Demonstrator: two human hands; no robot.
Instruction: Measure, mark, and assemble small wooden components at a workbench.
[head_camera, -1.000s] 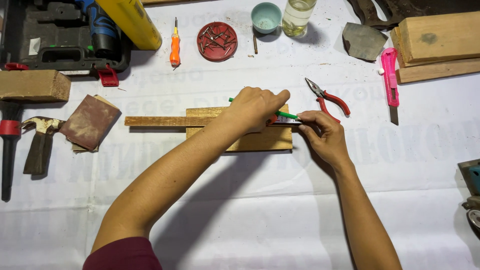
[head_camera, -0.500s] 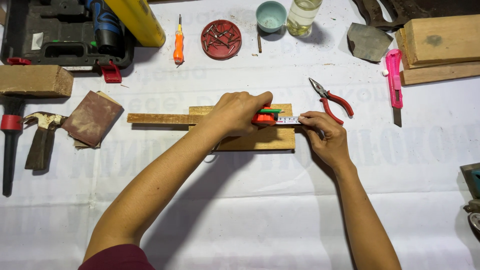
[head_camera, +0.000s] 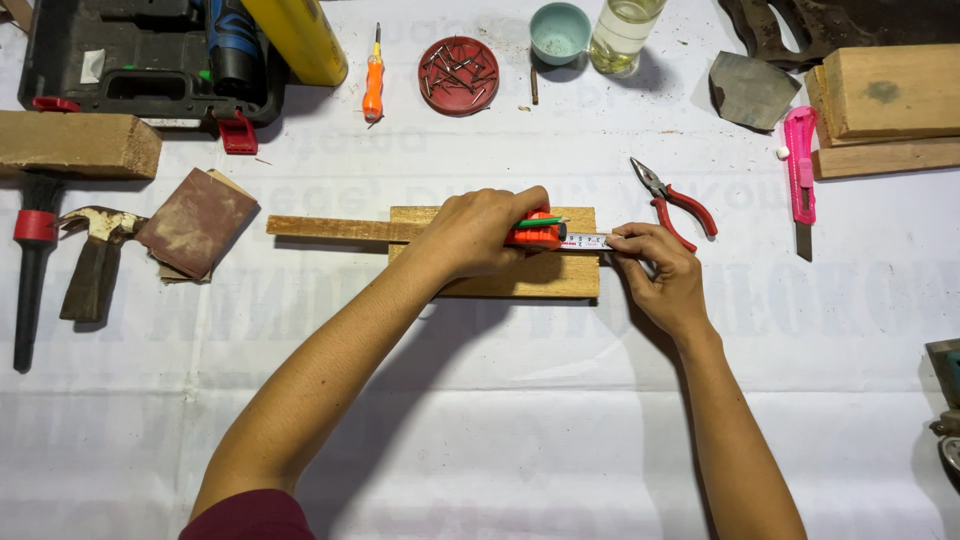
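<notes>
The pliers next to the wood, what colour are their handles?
Red. The pliers lie just above the right hand, clearest in the head view.

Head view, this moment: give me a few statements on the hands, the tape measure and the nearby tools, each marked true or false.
1. The left hand rests on the orange tape measure case atop the flat pale wooden block. True.
2. The right hand pinches the end of the pulled-out tape blade at the block's right edge. True.
3. The red-handled pliers are in the right hand. False: they lie on the white sheet, just beyond that hand.
4. The pink utility knife lies left of the block. False: it lies to the right, beside the stacked timber.
5. A green pencil sits at the left hand's fingers. True.
</notes>
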